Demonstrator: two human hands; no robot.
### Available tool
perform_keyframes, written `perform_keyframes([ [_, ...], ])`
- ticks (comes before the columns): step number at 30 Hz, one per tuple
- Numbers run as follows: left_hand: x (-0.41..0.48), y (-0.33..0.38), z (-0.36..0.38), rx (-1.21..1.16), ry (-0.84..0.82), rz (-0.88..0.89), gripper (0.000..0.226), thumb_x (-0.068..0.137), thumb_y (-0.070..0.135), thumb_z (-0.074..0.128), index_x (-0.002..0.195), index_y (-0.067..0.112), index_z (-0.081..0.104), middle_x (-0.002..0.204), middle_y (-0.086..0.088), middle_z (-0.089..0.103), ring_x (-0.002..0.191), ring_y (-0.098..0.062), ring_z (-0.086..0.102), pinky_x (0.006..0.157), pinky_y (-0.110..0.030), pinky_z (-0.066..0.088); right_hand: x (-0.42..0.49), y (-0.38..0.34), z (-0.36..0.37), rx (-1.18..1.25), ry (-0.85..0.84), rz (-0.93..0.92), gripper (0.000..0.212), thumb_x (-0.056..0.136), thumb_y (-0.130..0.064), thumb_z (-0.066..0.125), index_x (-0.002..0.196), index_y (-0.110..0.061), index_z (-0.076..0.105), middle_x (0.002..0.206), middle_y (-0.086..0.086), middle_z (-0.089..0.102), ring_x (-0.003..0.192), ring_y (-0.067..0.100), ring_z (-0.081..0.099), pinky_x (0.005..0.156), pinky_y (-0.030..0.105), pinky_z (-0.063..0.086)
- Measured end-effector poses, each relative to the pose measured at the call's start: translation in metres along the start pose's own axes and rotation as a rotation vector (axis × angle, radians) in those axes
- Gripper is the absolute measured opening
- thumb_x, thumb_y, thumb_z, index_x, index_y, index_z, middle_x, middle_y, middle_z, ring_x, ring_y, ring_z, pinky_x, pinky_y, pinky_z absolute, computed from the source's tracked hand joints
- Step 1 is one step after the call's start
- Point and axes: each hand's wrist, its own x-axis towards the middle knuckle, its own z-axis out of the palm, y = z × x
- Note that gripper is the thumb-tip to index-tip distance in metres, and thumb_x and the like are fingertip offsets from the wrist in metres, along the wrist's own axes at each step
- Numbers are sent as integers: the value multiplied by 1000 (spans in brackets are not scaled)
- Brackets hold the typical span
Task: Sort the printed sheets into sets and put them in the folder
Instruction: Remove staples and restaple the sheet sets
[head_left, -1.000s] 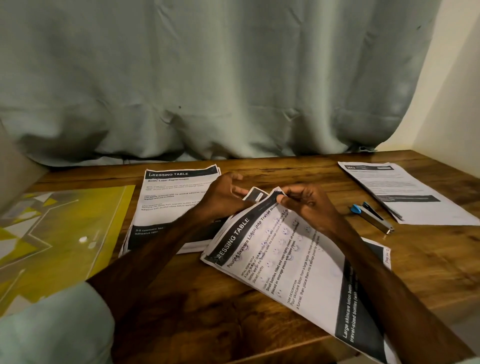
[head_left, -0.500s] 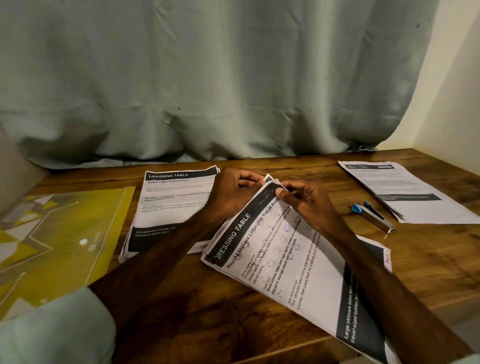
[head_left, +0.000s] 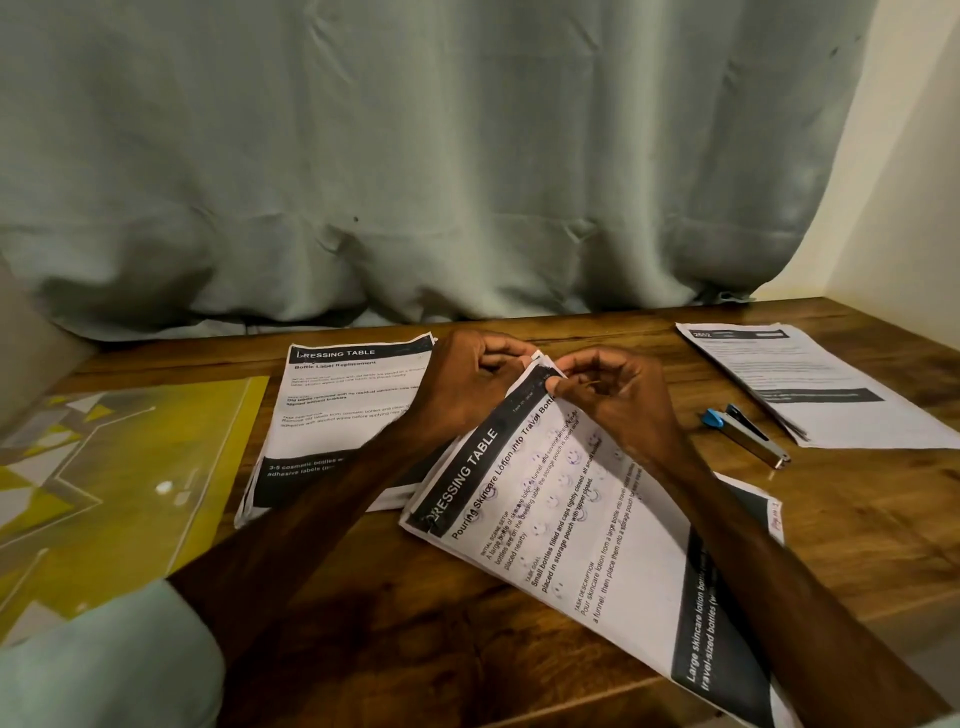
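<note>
A set of printed sheets (head_left: 587, 540) headed "Pouring Skincare Lotion" lies slanted in the middle of the wooden table (head_left: 857, 519). My left hand (head_left: 467, 384) and my right hand (head_left: 613, 400) both pinch its far top corner, which is lifted a little off the table. A second set of sheets (head_left: 337, 410) headed "Bottle Label Replacement" lies to the left, partly under my left forearm. A third set (head_left: 810, 379) rests at the far right. The yellow patterned folder (head_left: 119, 483) lies flat at the left.
A small stapler (head_left: 748, 434) with a blue end sits between the middle set and the right-hand set. A grey-green curtain (head_left: 415, 182) hangs along the back edge of the table. A pale wall stands at the right.
My left hand has slid right onto the top corner of the middle set, joining my right hand. The corner has risen slightly. The other sets, folder and stapler have stayed put.
</note>
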Motion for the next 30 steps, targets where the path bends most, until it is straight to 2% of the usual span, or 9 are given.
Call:
perform_keyframes([
  [5, 1, 2, 0, 6, -26, 24, 16, 95, 10, 69, 108, 10, 79, 100, 0, 79, 85, -11, 76, 78, -31, 62, 1, 2, -2, 12, 29, 0, 22, 79, -4, 83, 99, -2, 75, 90, 2, 78, 77, 19, 74, 68, 21, 57],
  [11, 1, 5, -2, 35, -40, 69, 16, 97, 10, 68, 108, 13, 79, 99, 3, 79, 83, -7, 75, 74, -24, 60, 2, 2, -3, 27, 80, -39, 29, 74, -6, 87, 100, -2, 74, 93, 4, 79, 81, 20, 76, 75, 26, 61],
  [16, 3, 3, -3, 56, -40, 84, 16, 96, 13, 68, 108, 15, 79, 101, 5, 78, 87, -6, 74, 78, -27, 61, -1, 1, -4, -6, 62, -76, 23, 83, -5, 80, 105, 1, 75, 99, 0, 79, 84, 13, 77, 71, 19, 59],
  [19, 3, 5, -3, 86, -34, 107, 17, 96, 12, 68, 108, 15, 79, 102, 5, 78, 88, -4, 74, 79, -23, 60, -2, 2, -4, 1, 63, -81, 22, 85, -6, 78, 106, 1, 76, 100, -1, 79, 86, 13, 77, 72, 18, 58],
  [25, 3, 6, -4, 124, -35, 121, 18, 96, 11, 67, 109, 13, 78, 103, 4, 77, 89, -2, 72, 79, -18, 57, -2, 2, -4, -29, 64, -76, 22, 85, -8, 79, 106, -2, 76, 100, -3, 79, 86, 11, 76, 72, 18, 58],
  [30, 1, 13, -4, 106, -60, 122, 18, 99, 17, 64, 111, 14, 77, 103, 6, 77, 89, -2, 72, 77, -18, 57, -2, 2, -4, -11, 77, -78, 22, 81, -3, 80, 103, 2, 76, 97, -4, 77, 83, 9, 76, 70, 15, 57],
])
